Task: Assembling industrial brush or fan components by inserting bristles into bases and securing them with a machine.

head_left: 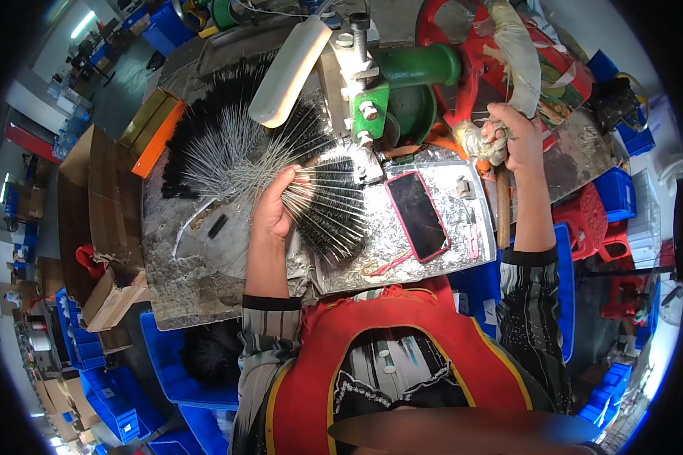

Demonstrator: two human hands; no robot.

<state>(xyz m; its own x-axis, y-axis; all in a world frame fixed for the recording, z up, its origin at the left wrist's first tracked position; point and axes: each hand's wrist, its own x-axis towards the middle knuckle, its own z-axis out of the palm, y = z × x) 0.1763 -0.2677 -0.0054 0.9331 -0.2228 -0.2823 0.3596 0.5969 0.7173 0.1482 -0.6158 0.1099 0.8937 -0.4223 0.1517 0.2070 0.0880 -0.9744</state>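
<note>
My left hand [273,211] is closed round the wire stems of a fanned bunch of black-bristled wire brushes [334,216]. The fan spreads to the right, its upper stems close to the metal jaw [367,165] of a green hand press [372,110]. Beyond that hand lies a big heap of similar brushes [212,148], bare wire ends toward the middle. My right hand [520,138] grips a cloth-wrapped handle [481,145] beside the press's red wheel [470,76]; the fingers partly hide the grip.
A white lamp [290,74] hangs over the heap. A red-cased phone [417,215] lies on a pale board [474,254], near a small metal block [465,189]. An orange box [158,140] and cardboard [115,205] edge the bench's left. Blue bins [167,356] and red stools [582,220] stand around.
</note>
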